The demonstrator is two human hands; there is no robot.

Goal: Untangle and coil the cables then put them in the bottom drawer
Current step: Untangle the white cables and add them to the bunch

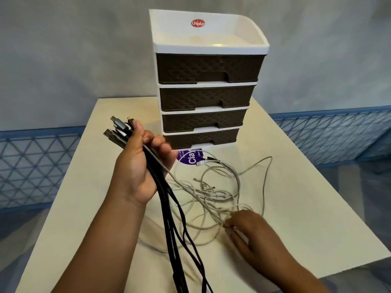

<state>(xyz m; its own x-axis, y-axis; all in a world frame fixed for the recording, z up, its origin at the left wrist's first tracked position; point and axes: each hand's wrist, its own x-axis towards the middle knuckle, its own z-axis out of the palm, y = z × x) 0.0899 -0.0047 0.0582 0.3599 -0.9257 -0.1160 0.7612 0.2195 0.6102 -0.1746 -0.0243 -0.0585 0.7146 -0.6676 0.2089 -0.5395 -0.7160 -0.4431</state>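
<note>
Gripping, left hand (140,166): fingers and thumb curled round a bundle of black braided cables (169,210), held raised above the tabletop at about 9 o'clock from the scene's middle.
Plug ends (118,130): grey and metal connectors sticking up out of the fist toward 11 o'clock.
Black cable tails: hanging down from the fist toward 6 o'clock, running out of view at the bottom edge.
One pale cable: also caught in the left grip, slanting down toward 4 o'clock into the heap.
Right hand (246,231): low at 5 o'clock, resting on the tabletop, fingertips pinching strands at the near edge of the white tangle; exact number of strands impossible to tell.
Tangle of thin white and grey cables (218,193): lying loose on the tabletop at centre, loops spreading out toward 3 o'clock, one USB plug pointing toward 12 o'clock.
Cream rectangular table (296,218): bearing tangle and drawer unit.
White plastic drawer unit with four brown woven-pattern drawers (208,70): upright at 12 o'clock, red oval logo on the top tray.
Bottom drawer (201,138): pushed in, just beyond the tangle.
Round purple sticker (190,158): flat on the table, touching the unit's foot, partly under a white strand.
Blue lattice railing (31,161): behind the table at 9 and 3 o'clock.
</note>
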